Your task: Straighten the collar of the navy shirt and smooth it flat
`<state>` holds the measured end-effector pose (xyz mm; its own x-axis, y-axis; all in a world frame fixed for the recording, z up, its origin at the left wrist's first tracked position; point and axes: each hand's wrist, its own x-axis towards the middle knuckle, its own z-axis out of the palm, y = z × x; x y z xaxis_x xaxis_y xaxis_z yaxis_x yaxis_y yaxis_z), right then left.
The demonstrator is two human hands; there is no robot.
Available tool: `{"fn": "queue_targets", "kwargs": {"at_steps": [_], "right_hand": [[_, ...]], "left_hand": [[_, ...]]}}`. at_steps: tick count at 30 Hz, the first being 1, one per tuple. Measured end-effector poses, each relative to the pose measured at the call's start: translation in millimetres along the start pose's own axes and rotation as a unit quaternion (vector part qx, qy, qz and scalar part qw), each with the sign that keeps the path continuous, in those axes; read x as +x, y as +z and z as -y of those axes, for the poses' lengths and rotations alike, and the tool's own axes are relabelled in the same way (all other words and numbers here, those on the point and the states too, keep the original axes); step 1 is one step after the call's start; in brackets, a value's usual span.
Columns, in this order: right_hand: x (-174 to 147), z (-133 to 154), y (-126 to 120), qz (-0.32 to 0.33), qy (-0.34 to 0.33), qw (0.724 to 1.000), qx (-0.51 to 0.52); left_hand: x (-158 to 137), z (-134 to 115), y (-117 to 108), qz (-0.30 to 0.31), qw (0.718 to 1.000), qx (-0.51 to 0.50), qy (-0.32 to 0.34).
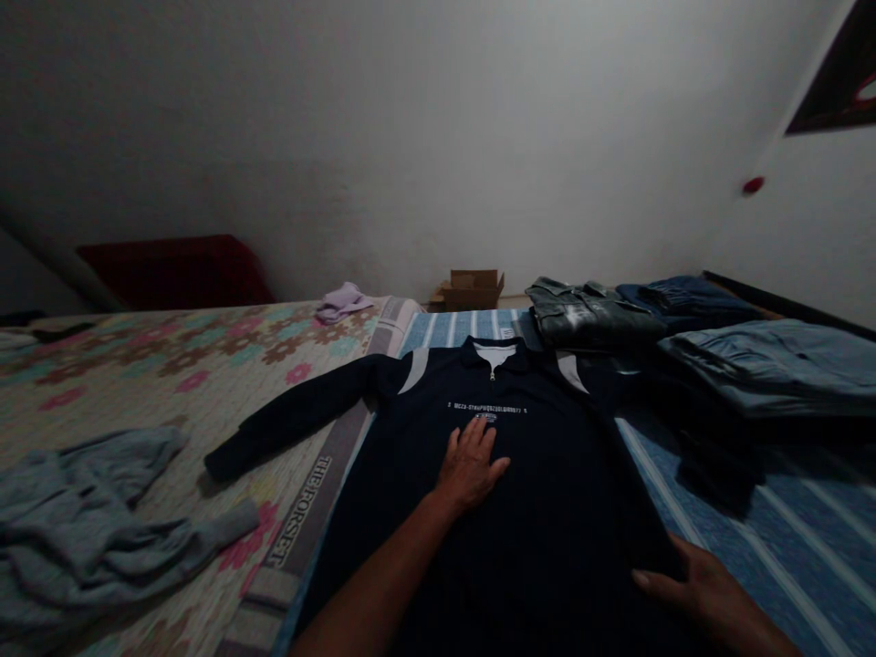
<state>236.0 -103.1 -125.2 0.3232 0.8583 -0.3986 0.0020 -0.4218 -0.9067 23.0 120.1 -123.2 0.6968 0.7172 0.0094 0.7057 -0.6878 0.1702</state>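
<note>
A navy long-sleeved zip-neck shirt (547,474) lies front up, with white shoulder panels, a short zip at the collar and small lettering across the chest. Its left-side sleeve stretches out over the flowered cover; the other sleeve bends down on the striped cover. My left hand (472,465) rests flat on the chest just below the lettering, fingers spread, holding nothing. At the shirt's right side edge, my right hand (684,579) has its thumb on top of the cloth and its fingers partly hidden at the edge, gripping the fabric.
A crumpled grey garment (102,529) lies at left on the flowered cover (184,374). Folded green-grey clothing (589,310), dark blue jeans (691,297) and light blue jeans (780,360) sit at right on the blue striped cover (787,547). Behind are a lilac cloth (342,301) and a cardboard box (472,292).
</note>
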Motion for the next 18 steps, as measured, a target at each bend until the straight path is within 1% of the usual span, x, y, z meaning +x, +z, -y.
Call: {"fn": "queue_targets", "kwargs": {"at_steps": [5,8,13,18], "right_hand": [[2.1,-1.5,-4.2,0.042,0.008,0.999,0.011],[3.6,-5.0,-5.2,0.026,-0.003,1.0,0.001],[3.3,-4.7,-3.0,0.0,-0.001,1.0,-0.001],[0.1,2.3,-1.6,0.01,0.012,1.0,0.007]], "left_hand": [[0.1,0.0,-0.1,0.004,1.0,-0.002,-0.002],[-0.4,-0.5,-2.1,0.009,1.0,-0.008,-0.001],[-0.4,-0.9,-2.7,0.01,1.0,-0.01,-0.002],[-0.6,-1.9,-2.6,0.009,1.0,-0.005,-0.008]]}}
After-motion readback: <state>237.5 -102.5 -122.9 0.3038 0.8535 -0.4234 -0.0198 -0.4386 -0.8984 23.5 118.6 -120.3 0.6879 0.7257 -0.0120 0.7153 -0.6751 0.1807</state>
